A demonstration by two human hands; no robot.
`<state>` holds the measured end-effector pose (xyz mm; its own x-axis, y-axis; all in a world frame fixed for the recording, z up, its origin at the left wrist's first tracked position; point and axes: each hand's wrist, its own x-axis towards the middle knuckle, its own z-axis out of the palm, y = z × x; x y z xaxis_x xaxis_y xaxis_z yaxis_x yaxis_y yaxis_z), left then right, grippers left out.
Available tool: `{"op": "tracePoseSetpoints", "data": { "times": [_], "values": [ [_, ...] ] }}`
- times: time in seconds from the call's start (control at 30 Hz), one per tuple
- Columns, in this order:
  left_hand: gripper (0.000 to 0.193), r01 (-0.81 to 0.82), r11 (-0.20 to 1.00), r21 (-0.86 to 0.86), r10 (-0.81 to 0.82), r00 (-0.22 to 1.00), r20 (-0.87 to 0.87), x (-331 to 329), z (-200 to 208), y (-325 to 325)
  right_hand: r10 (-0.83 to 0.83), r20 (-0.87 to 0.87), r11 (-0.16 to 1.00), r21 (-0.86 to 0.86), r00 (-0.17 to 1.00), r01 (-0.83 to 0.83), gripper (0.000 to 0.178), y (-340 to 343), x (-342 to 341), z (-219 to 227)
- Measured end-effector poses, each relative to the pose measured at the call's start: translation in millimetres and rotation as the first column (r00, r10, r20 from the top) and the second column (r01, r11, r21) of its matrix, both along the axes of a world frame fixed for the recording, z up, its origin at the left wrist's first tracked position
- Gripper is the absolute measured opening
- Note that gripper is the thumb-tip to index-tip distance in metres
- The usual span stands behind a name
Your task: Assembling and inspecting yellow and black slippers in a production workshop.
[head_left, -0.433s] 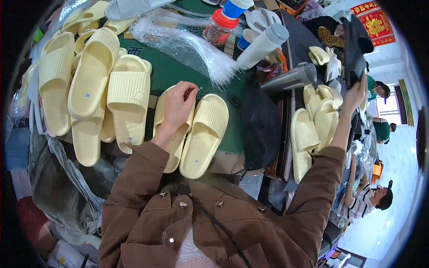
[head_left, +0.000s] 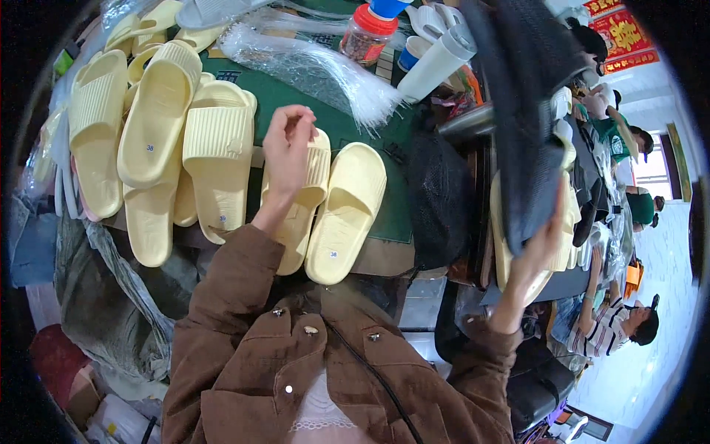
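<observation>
My left hand (head_left: pixel 287 152) is held over a pair of cream slippers, its fingers drawn together; whatever may be between them is too small to make out. The left slipper (head_left: pixel 298 233) of the pair is partly hidden by my wrist, and the right slipper (head_left: pixel 346 214) lies beside it, toe away from me. My right hand (head_left: pixel 536 255) grips a long black thing (head_left: pixel 525 111), smeared by motion, whose kind I cannot tell. It hangs in front of more cream slippers (head_left: pixel 501 244) on the right.
Several cream slippers (head_left: pixel 218 140) are piled at left. A bundle of clear plastic strands (head_left: pixel 333 74) lies on the green mat (head_left: pixel 325 115). Behind are a red-lidded jar (head_left: pixel 366 37) and a white bottle (head_left: pixel 440 63). A black mesh bag (head_left: pixel 440 200) sits right. Other people (head_left: pixel 614 329) are at far right.
My right hand has drawn the black thing in from the far right toward me. My left hand has lifted slightly up and left from the slipper pair.
</observation>
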<state>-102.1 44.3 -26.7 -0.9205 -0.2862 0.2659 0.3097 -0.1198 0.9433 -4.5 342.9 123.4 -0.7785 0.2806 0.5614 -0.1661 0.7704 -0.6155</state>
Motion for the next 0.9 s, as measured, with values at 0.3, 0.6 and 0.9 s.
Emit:
{"op": "tracePoseSetpoints", "data": {
  "times": [0.3, 0.6, 0.9],
  "values": [
    [0.014, -0.288, 0.954, 0.089, 0.296, 0.838, -0.459, 35, 87, -22, 0.264, 0.237, 0.962, 0.003, 0.935, -0.273, 0.066, -76, 32, -86],
    [0.009, -0.514, 0.832, -0.210, 0.084, 0.490, -0.868, 77, 142, -30, 0.384, 0.355, 0.915, -0.024, 0.852, -0.402, 0.052, -75, 21, -98],
    [0.020, 0.037, 0.838, -0.545, -0.518, 0.369, -0.771, 115, 125, 62, 0.593, 0.016, 0.739, -0.408, 0.805, -0.536, 0.074, -100, 31, -59]
  ]
}}
